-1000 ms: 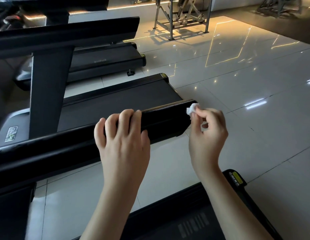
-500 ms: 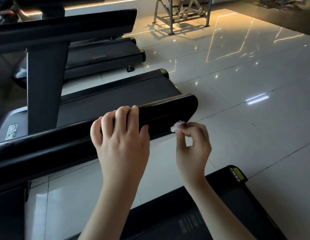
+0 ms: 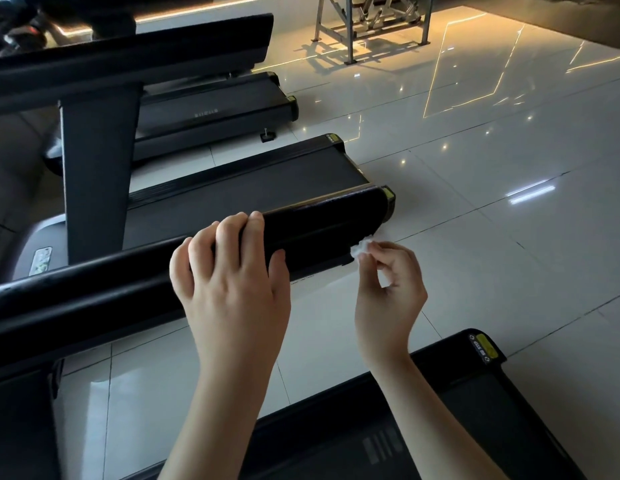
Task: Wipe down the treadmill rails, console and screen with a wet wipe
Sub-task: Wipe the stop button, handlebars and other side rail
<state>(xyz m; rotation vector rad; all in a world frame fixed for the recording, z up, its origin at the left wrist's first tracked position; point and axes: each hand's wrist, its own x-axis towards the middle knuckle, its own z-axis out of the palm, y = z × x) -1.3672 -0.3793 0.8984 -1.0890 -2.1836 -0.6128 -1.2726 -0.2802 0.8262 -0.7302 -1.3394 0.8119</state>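
**Wipe at rail end, left hand steadying**

Grips first. Left hand (image 3: 232, 282) sits on the black rail (image 3: 319, 223): fingers curled over its top edge, thumb on the near face, a closed grip round the bar. The fingertips go out of sight behind the far side. Right hand (image 3: 388, 292) holds a pinch grip, thumb and forefinger closed on a small wadded white wet wipe (image 3: 360, 249), the other fingers loosely curled behind. The wipe is at the lower near corner of the rail's free end. Whether it touches or sits just beside, cannot tell.

Writing and labels:
- Yellow sticker (image 3: 486, 346) on the rear corner of the near deck (image 3: 474, 410), with round symbols beside it; too small to read.
- Yellow tag (image 3: 390, 195) just past the rail end, half hidden by it; no legible text.
- Pale label (image 3: 41, 260) on the grey motor cover at left; print blurred.
- Faint lettering (image 3: 206, 113) on the side of the far treadmill; unreadable.
- Pale bars (image 3: 381, 445) printed on the near deck, no words.

Hard to make out: the rail runs off the left edge of the frame, its underside in shadow. A dark upright (image 3: 97, 168) blocks part of the neighbouring belt (image 3: 249, 188). The dark shapes at top left are cut off and dim. A metal rack (image 3: 370, 26) stands on the glossy tiled floor (image 3: 474, 202), its top cropped.
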